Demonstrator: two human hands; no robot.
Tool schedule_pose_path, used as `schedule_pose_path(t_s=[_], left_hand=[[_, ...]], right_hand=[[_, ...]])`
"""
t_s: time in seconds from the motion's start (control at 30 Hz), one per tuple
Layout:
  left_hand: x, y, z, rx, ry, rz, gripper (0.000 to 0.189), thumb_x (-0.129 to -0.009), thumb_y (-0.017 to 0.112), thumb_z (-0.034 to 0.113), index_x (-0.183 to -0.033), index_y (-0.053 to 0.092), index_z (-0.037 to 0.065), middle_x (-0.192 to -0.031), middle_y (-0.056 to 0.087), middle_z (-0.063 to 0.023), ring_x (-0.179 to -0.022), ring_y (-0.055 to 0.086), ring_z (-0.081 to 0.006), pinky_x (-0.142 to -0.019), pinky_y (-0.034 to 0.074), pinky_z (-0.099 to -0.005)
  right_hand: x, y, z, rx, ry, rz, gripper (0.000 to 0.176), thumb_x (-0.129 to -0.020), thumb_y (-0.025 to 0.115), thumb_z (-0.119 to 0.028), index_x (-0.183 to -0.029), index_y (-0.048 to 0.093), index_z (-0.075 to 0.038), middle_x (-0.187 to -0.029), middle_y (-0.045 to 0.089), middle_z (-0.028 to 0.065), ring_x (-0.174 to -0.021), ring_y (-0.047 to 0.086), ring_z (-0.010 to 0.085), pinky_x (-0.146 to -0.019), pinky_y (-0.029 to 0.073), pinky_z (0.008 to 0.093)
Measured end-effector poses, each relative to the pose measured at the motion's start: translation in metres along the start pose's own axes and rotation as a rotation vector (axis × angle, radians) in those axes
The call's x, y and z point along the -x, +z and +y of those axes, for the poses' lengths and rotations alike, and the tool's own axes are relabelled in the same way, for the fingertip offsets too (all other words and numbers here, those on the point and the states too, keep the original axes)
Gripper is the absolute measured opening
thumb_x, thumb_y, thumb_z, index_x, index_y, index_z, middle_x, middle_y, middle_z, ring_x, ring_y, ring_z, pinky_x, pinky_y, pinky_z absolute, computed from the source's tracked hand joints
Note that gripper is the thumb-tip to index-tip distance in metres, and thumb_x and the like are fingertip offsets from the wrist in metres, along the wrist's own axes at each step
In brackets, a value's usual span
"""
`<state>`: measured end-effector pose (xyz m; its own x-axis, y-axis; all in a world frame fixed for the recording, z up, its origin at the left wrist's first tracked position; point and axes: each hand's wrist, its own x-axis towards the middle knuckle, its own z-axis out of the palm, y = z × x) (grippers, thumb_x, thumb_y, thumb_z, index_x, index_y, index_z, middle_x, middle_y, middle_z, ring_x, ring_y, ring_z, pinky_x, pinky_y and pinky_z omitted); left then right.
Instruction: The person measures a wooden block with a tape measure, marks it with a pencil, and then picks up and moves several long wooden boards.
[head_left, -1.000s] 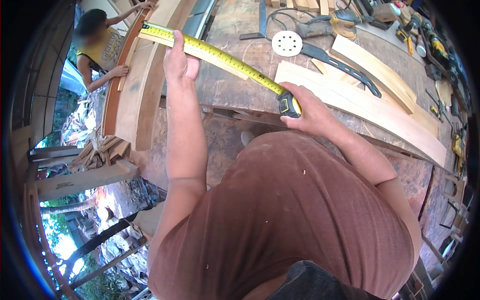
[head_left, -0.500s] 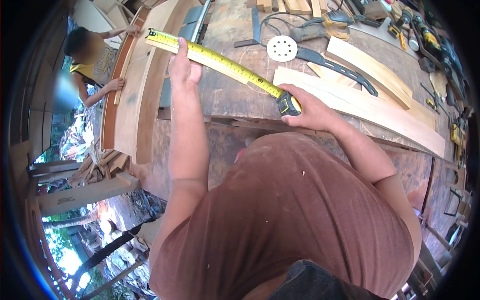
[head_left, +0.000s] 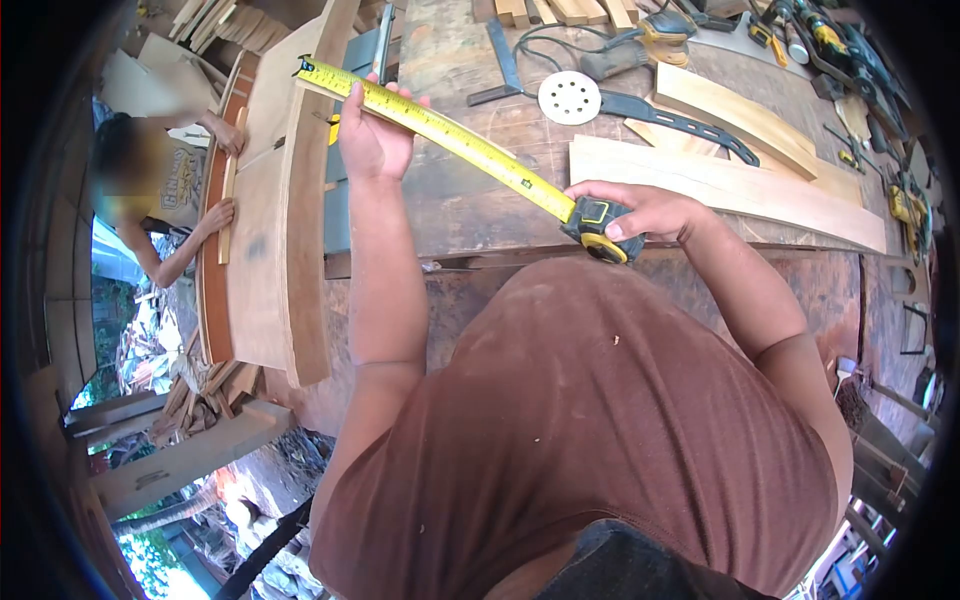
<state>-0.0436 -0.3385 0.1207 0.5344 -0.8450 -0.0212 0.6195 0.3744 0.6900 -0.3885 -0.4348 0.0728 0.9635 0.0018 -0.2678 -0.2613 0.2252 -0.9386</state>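
Observation:
My right hand [head_left: 648, 212] grips the black and yellow case of a tape measure [head_left: 597, 228] near the table's front edge. Its yellow blade [head_left: 470, 150] stretches out to the upper left. Close to the blade's hooked end, my left hand [head_left: 378, 140] is closed around the blade and a thin pale wood strip [head_left: 418, 128] lying along it, thumb on top. The blade's hook sits at about the strip's far end. Left of that hand, a curved wooden panel assembly [head_left: 265, 215] rests at the table's side.
A co-worker's hands [head_left: 222, 212] hold a strip against the panel. On the worktable [head_left: 440, 205] lie a sanding disc [head_left: 569, 98], a black slotted bar [head_left: 690, 132], cut boards [head_left: 700, 185], a square [head_left: 505, 65] and a sander [head_left: 664, 38]. More tools crowd the right side.
My right hand has turned the tape case and brought it slightly lower and right, with the blade straighter. My left hand still holds the strip and blade. The co-worker's hands have shifted in view.

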Motion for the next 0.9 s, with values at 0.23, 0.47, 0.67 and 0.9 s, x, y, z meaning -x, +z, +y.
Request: schedule_pose_path(t_s=[0.23,0.47,0.67,0.9], left_hand=[[-0.011,-0.019,0.020,0.010,-0.030,-0.034,0.030,-0.095,0.054,0.028,-0.116,0.048,0.007,-0.094,0.057,-0.0124,-0.092,0.058,-0.0302,-0.097,0.044,-0.0578],[-0.012,-0.025,0.039,-0.001,-0.036,-0.050,0.030,-0.093,0.053,0.022,-0.119,0.046,0.007,-0.095,0.055,-0.0125,-0.092,0.057,-0.0293,-0.097,0.046,-0.0566],[-0.011,-0.026,0.053,-0.024,-0.045,-0.088,0.031,-0.093,0.054,0.020,-0.118,0.046,0.006,-0.096,0.054,-0.0125,-0.092,0.056,-0.0288,-0.098,0.045,-0.0564],[-0.014,-0.028,0.060,-0.082,-0.069,-0.066,0.031,-0.094,0.054,0.023,-0.120,0.047,0.007,-0.093,0.058,-0.0121,-0.092,0.059,-0.0296,-0.097,0.046,-0.0563]], right_hand=[[-0.032,0.031,-0.003,-0.213,0.001,-0.004,0.090,-0.068,0.081,-0.036,-0.144,0.041,-0.008,-0.123,0.058,0.0091,-0.111,0.057,0.0183,-0.095,0.048,0.0311],[-0.053,0.049,-0.001,-0.150,-0.059,0.032,0.092,-0.068,0.081,-0.039,-0.144,0.042,-0.007,-0.124,0.057,0.0109,-0.113,0.056,0.0208,-0.098,0.047,0.0338],[-0.061,0.063,0.000,-0.197,-0.095,0.047,0.093,-0.066,0.081,-0.040,-0.143,0.043,-0.005,-0.127,0.055,0.0142,-0.115,0.056,0.0230,-0.101,0.045,0.0343],[-0.064,0.070,0.003,-0.237,-0.055,0.035,0.098,-0.067,0.082,-0.049,-0.144,0.042,-0.005,-0.130,0.053,0.0108,-0.121,0.050,0.0215,-0.104,0.040,0.0351]])
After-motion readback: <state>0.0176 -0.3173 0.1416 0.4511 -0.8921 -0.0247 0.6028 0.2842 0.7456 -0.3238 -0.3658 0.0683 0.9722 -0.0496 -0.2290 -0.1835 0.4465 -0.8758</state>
